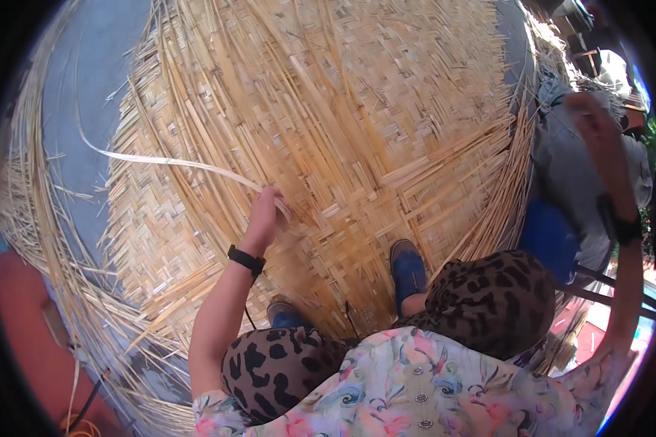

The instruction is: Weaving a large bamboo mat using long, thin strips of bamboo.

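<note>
My left hand [266, 207] is closed on a long pale bamboo strip [168, 161], which curves out to the upper left over the woven bamboo mat [444, 87]. Loose strips [211, 87] lie across the weave, some running lengthwise and others at the right. My right hand [590, 116] is raised at the far upper right, off the mat, near a grey cloth-like heap [565, 164]; its fingers are blurred, so what it holds, if anything, is unclear.
My shod feet [408, 266] are on the mat. Bundles of strips [29, 182] curve along both sides over grey ground [73, 102]. A blue plastic seat [550, 240] with dark legs stands at the right. A red surface [29, 320] is at lower left, assorted clutter at upper right.
</note>
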Available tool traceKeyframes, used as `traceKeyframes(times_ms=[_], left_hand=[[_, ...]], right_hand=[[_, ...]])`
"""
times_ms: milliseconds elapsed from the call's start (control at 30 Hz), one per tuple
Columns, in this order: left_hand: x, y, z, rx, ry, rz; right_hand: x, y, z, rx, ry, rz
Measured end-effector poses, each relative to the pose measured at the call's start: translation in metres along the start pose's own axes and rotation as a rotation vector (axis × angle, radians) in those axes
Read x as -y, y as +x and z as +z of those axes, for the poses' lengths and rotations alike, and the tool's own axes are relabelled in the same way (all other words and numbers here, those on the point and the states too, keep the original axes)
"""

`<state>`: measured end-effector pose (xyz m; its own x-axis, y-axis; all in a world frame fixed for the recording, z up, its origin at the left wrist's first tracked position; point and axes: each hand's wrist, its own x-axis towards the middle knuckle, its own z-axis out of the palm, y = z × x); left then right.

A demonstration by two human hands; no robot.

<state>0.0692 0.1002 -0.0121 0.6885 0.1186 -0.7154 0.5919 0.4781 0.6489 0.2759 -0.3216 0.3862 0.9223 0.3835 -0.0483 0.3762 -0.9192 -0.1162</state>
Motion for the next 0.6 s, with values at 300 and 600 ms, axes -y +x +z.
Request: traceKeyframes(times_ms=[300, 600], left_hand=[[-0.008, -0.017, 0.017, -0.208, 0.138, -0.059], [-0.008, -0.044, 0.015, 0.005, 0.288, 0.156]], right_hand=[[0.196, 0.002, 0.372, 0.400, 1.380, -0.569], [0.198, 0.017, 0.413, 0.363, 1.291, -0.273]])
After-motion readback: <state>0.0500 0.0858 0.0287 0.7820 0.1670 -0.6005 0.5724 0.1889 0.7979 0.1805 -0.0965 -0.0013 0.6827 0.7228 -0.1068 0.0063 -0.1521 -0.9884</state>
